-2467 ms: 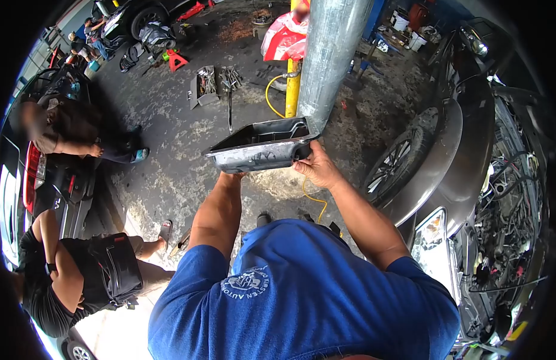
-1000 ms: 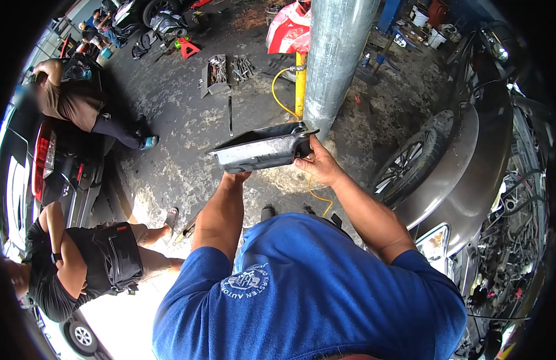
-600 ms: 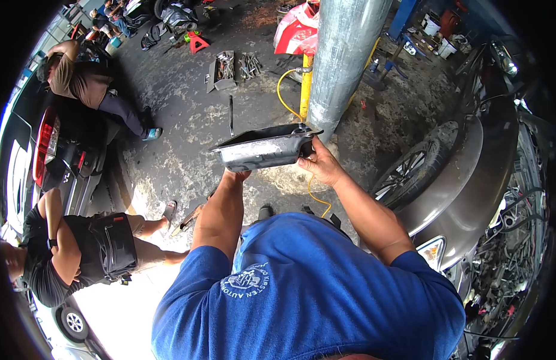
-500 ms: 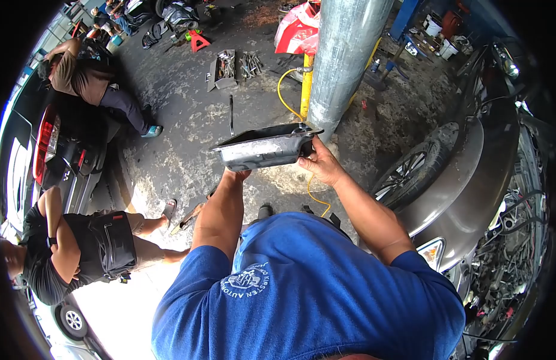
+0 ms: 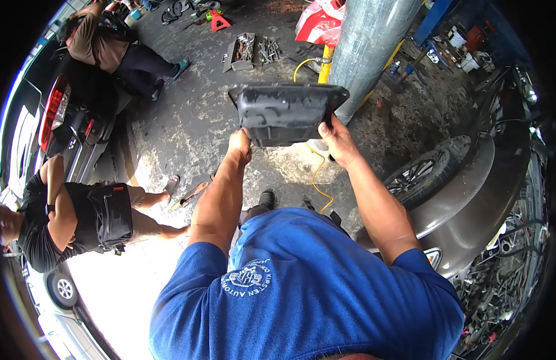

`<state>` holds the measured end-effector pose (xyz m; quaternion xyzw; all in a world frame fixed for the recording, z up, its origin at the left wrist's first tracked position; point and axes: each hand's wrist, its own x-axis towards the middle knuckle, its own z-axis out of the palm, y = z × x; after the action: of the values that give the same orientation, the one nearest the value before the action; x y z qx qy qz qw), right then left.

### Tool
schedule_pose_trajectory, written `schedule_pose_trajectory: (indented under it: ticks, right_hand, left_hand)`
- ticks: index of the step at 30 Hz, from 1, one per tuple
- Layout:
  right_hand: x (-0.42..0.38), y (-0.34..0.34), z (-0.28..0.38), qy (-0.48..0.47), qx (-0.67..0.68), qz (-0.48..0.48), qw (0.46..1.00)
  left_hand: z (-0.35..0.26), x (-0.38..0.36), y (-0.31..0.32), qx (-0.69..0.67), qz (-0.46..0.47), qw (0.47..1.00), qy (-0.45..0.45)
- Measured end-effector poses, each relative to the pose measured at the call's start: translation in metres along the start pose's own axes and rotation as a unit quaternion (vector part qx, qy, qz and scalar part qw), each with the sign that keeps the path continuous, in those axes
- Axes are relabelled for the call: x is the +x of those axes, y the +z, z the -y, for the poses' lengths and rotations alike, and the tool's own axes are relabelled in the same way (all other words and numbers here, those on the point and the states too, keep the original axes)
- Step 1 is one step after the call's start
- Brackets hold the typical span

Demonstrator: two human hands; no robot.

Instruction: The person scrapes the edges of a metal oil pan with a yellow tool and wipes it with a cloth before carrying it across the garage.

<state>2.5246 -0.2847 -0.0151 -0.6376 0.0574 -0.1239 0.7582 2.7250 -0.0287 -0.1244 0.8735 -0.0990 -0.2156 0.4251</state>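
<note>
The left hand (image 5: 239, 146) is curled closed against the lower left corner of a black metal pan (image 5: 284, 114), its fingertips partly hidden. The right hand (image 5: 339, 142) is half open and clasps the pan's right end, thumb on the near side, the other fingers mostly hidden behind. The pan is up in the air above the floor (image 5: 188, 114), tilted so its outer underside faces the camera. Beyond it, a thick metal column (image 5: 371, 54) stands close behind its right end, beside a yellow post (image 5: 326, 63) with a yellow hose (image 5: 317, 174). Farther off on the floor lie an open toolbox (image 5: 241, 53) and loose tools (image 5: 269, 50). A car (image 5: 470, 192) is on the right; two people (image 5: 98, 45) (image 5: 68, 210) are on the left.
</note>
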Motion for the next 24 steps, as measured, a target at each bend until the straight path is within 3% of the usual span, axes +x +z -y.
schedule_pose_trajectory:
  ticks: [1,2,3,4,6,8,9,12,14,17,19,21,24]
  right_hand:
    - [0.003,0.003,0.015,0.033,-0.041,-0.027,0.998]
    - [0.008,0.004,0.023,0.064,-0.083,-0.054,0.993]
    - [0.016,0.002,0.023,0.068,-0.155,-0.088,0.982]
    - [0.024,0.002,0.029,0.076,-0.198,-0.101,0.972]
    - [0.049,-0.012,0.016,0.128,-0.289,-0.099,0.944]
    - [0.048,0.011,0.050,0.110,-0.279,-0.097,0.949]
    - [0.052,0.014,0.053,0.115,-0.304,-0.087,0.942]
    - [0.067,0.020,0.058,0.113,-0.353,-0.070,0.926]
    - [0.075,0.026,0.058,0.115,-0.370,-0.070,0.919]
    - [0.085,0.037,0.056,0.123,-0.382,-0.077,0.913]
    - [0.093,0.047,0.056,0.127,-0.376,-0.080,0.915]
    - [0.100,0.060,0.057,0.118,-0.370,-0.084,0.918]
    - [0.112,0.081,0.059,0.080,-0.364,-0.082,0.924]
  left_hand:
    - [0.002,-0.005,-0.006,0.259,0.008,0.963,0.072]
    - [-0.049,-0.041,-0.028,0.338,0.041,0.935,0.098]
    - [-0.051,-0.040,-0.026,0.134,0.020,0.990,-0.028]
    - [-0.049,-0.032,-0.026,-0.080,-0.004,0.986,-0.149]
    - [-0.032,-0.021,-0.031,0.069,0.026,0.994,-0.084]
    - [0.007,0.002,-0.027,0.072,0.035,0.996,-0.045]
    - [0.008,0.001,-0.028,0.003,0.030,0.999,-0.036]
    - [-0.003,-0.007,-0.038,-0.081,-0.004,0.988,-0.131]
    - [-0.003,-0.005,-0.045,-0.107,0.026,0.987,-0.117]
    - [0.004,0.005,-0.058,-0.016,0.056,0.996,-0.065]
    - [-0.005,0.002,-0.068,-0.085,0.037,0.991,-0.102]
    - [-0.037,-0.018,-0.082,-0.271,-0.017,0.940,-0.206]
    - [-0.034,-0.005,-0.099,-0.436,-0.045,0.884,-0.162]
